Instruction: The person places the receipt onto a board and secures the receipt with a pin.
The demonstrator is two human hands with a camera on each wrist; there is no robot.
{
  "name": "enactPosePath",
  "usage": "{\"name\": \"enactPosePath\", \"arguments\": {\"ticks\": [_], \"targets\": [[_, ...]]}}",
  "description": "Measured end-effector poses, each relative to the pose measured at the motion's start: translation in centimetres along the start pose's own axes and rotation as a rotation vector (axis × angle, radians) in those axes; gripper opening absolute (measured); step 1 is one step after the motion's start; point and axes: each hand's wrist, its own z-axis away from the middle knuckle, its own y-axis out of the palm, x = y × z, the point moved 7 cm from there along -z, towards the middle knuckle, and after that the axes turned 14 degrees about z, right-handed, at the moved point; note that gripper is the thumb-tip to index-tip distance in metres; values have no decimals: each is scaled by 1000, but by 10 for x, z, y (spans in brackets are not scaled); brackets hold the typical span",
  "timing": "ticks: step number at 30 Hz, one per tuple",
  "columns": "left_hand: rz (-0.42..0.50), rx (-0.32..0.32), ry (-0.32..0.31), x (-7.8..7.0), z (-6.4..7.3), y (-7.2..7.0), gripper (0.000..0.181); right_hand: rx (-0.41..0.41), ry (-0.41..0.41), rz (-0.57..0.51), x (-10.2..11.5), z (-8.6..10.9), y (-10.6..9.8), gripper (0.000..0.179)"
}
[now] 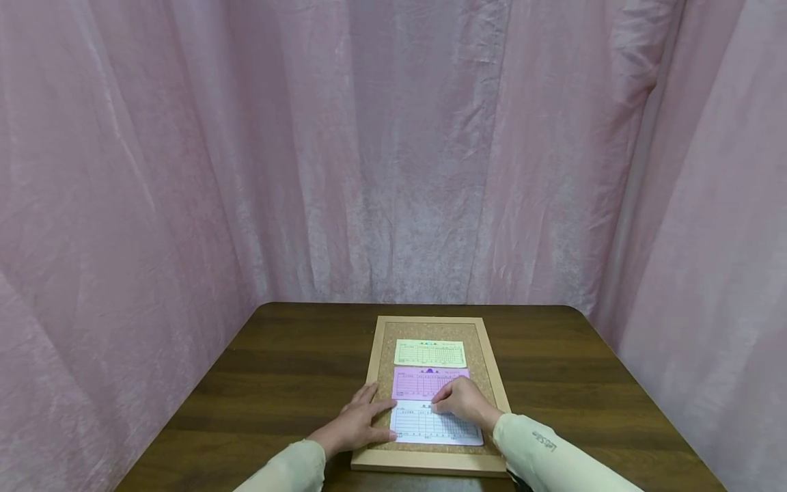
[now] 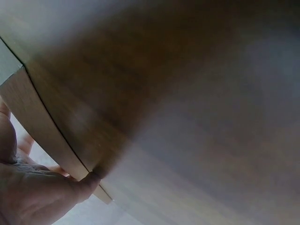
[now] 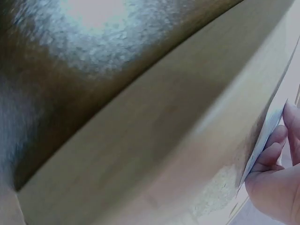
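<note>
A wood-framed corkboard lies on the table, bearing three printed paper slips in a column. The yellow-green slip is farthest away, the pink slip in the middle and the white slip nearest. My left hand rests over the board's left edge, fingers spread, thumb and a fingertip touching the white slip's left side. Its thumb shows against the wooden edge. My right hand has its fingertips drawn together at the white slip's upper middle. Whether anything small sits between those fingertips is hidden.
The dark brown wooden table extends on both sides of the board and behind it. Pink curtains hang around its back and sides. Light-coloured sleeves cover both forearms.
</note>
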Motion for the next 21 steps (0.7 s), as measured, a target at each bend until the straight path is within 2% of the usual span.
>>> {"name": "enactPosePath", "arguments": {"ticks": [3,8,15,21], "targets": [[9,2,-1,0,0,0,66,3,-1,1,0,0,1,6],[22,7,-5,0,0,0,66,-6,-57,-6,-1,0,1,5],[19,11,-13,2,-1,0,67,-8,-126,-84,-4,2,0,8],[19,7,-6,2,0,0,66,-16,-130,-78,-5,2,-1,4]]}}
